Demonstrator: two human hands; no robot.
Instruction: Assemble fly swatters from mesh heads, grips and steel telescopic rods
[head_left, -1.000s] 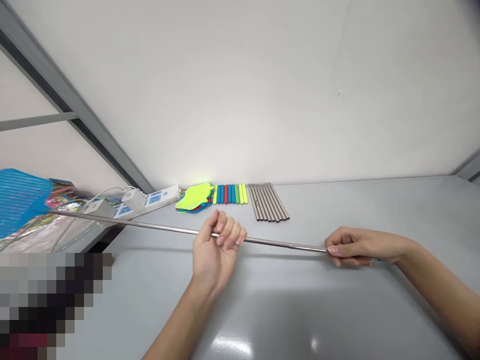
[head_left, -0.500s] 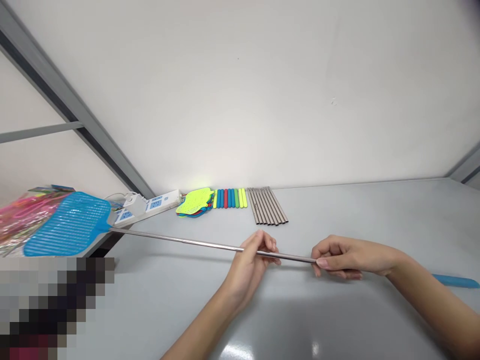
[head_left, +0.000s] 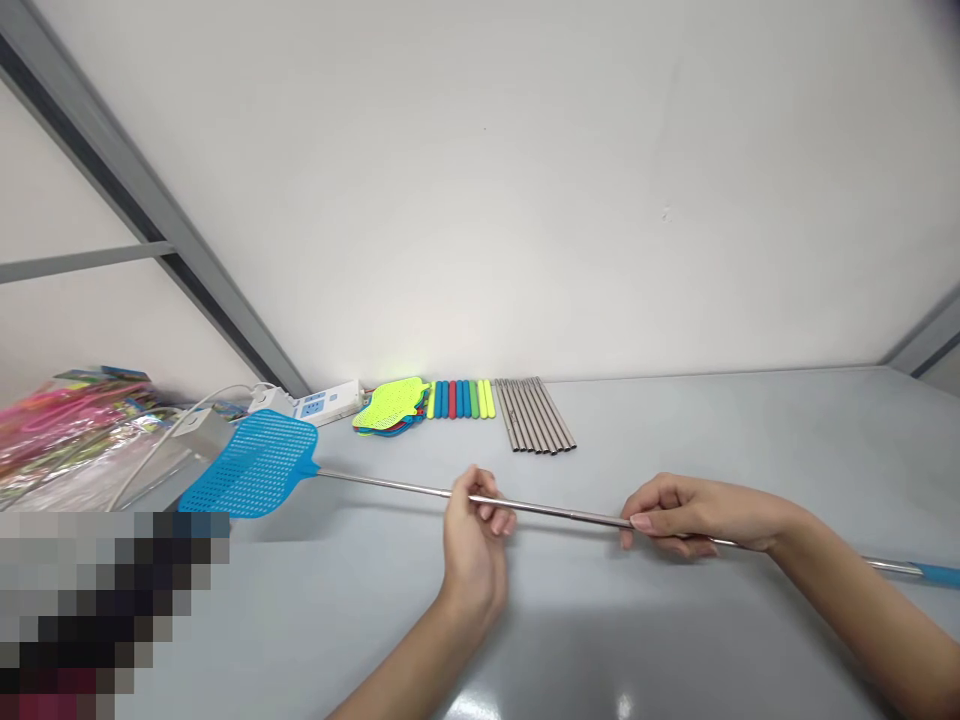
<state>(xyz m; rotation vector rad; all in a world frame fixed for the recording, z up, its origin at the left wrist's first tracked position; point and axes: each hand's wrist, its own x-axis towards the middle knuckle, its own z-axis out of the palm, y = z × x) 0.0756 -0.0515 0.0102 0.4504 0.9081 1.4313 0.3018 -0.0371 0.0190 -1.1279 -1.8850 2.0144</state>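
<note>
A fly swatter with a blue perforated head [head_left: 259,465] and a thin metal telescopic rod [head_left: 544,509] lies crosswise in front of me. My left hand [head_left: 476,545] is closed loosely around the middle of the rod, thumb uppermost. Further right, my right hand [head_left: 679,515] pinches the rod between thumb and fingers, just beyond a joint in the tube. Past my right wrist the rod shows again and runs into a blue handle [head_left: 941,575], cut off by the frame edge. My right forearm hides part of the rod.
On the grey table [head_left: 750,430] at the back are stacked swatter heads [head_left: 391,405], a row of coloured handles [head_left: 461,399] and several metal tubes [head_left: 534,415]. A white power strip [head_left: 330,402] and plastic-wrapped goods [head_left: 67,440] are at left. A white wall stands behind.
The swatter head has shifted right, toward my hands. My left hand has moved slightly left on the rod. A metal stretch beside the blue handle now shows beyond my right forearm.
</note>
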